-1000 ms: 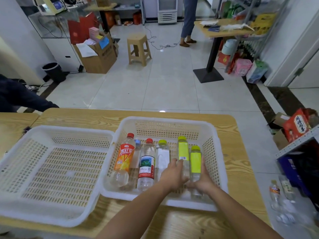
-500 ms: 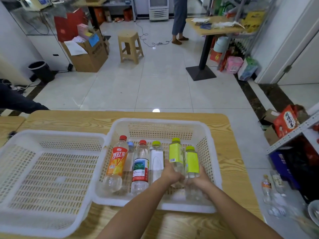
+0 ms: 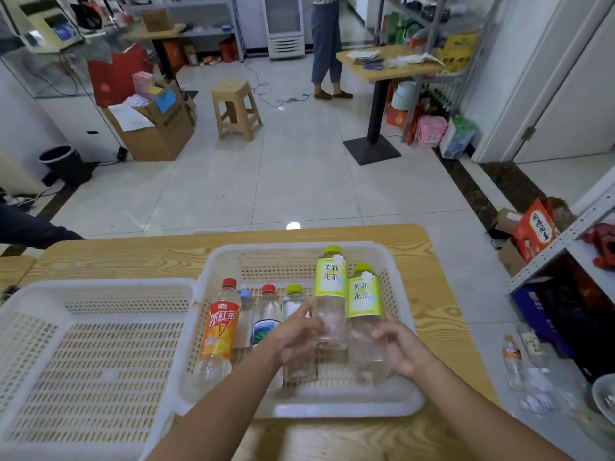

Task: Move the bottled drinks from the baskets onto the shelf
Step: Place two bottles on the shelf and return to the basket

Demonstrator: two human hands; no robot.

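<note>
Two green-label teas are held upright over the right basket (image 3: 404, 399) — the left hand (image 3: 296, 337) is closed round the clear lower body of the far tea (image 3: 330, 294), the right hand (image 3: 401, 352) round that of the near tea (image 3: 364, 301). Both look lifted from the basket floor, the pair just beside each other. Four more bottles lie at 9 o'clock of them in the same basket: a red-tea bottle (image 3: 219, 324), a blue-capped one (image 3: 244, 322) half hidden, a water bottle (image 3: 266, 316) and a green-capped one (image 3: 294, 306). The left basket (image 3: 30, 331) holds nothing.

The lift is best finished straight up until the rim is cleared. Each grip should be kept low and firm — the plastic is smooth. The bottles are then to be swung toward 3 o'clock, where the shelf (image 3: 562, 242) stands, and kept apart so neither is knocked loose.
</note>
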